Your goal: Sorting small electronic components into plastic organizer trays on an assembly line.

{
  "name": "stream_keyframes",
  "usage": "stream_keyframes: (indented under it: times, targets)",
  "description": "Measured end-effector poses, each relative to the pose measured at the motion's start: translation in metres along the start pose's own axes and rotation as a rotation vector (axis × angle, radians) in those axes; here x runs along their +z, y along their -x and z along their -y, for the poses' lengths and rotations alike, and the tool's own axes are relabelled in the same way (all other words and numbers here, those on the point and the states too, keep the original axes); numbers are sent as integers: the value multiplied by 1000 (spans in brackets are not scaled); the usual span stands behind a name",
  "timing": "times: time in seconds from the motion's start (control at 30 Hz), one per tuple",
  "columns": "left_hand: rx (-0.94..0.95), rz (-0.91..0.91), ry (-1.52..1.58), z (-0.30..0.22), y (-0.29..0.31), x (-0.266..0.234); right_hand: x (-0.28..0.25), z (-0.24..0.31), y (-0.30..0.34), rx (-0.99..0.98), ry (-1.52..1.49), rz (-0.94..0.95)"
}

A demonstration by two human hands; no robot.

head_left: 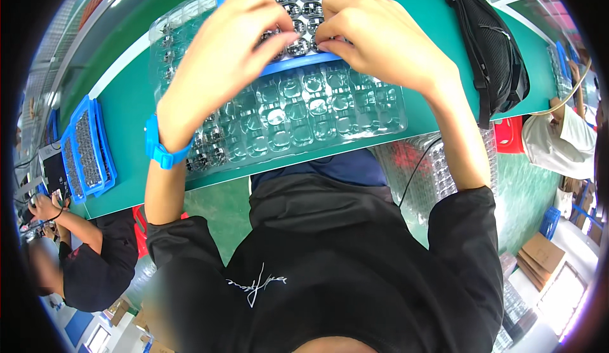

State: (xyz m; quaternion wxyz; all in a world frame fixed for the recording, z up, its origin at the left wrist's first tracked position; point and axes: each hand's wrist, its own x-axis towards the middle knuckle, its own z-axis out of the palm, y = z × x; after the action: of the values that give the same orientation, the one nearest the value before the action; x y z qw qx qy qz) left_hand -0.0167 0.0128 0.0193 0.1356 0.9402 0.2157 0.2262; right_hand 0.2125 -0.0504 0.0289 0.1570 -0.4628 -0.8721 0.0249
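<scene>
A blue tray (279,66) at the far middle of the table holds rows of small oval black-and-silver parts (297,46). Over its left side my left hand (244,39) bends its fingers down, thumb toward the middle; whatever lies at the fingertips is mostly hidden. My right hand (365,32) is over the right side, its thumb and fingers curled together at the parts, and I cannot make out what they grip. Under and in front of the blue tray lies a clear plastic tray with moulded pockets (317,107). Similar dark parts (206,150) sit in its left pockets.
A black bag (488,52) lies on the green table (130,140) at right. Blue trays of parts (89,150) stand at far left, near a person (95,264) in dark clothes. Clear trays (438,169) are stacked below the table edge, beside a red stool (507,135).
</scene>
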Motion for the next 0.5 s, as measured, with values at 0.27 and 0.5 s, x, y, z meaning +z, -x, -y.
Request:
stream_keyframes:
  times: [0.27,0.5]
  targets:
    - [82,57,-89,17,-11,3,7,-4,4,-1,-27,-31]
    - [145,67,-163,2,-22,0,5,-8,3,-4,-21,-20]
